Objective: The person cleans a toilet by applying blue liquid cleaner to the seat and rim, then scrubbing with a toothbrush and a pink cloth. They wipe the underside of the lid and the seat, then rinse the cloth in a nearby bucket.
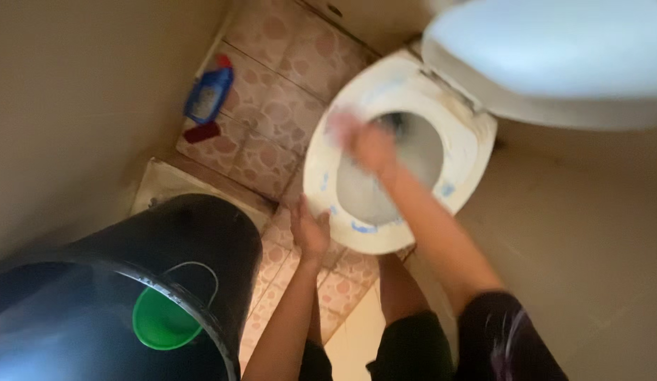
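A white toilet (462, 152) with blue streaks of cleaner on its seat stands open, its lid (554, 56) raised. My right hand (365, 143) is blurred with motion over the seat's inner edge. A dark shape shows in the bowl just beyond it, and I cannot tell whether the hand holds it. My left hand (311, 231) rests against the seat's outer edge, fingers spread, holding nothing.
A large black barrel (201, 233) with a green scoop (162, 321) floating inside stands at the lower left. A blue bottle with a red cap (209, 92) and a dark red item (202, 132) lie on the patterned floor tiles by the wall.
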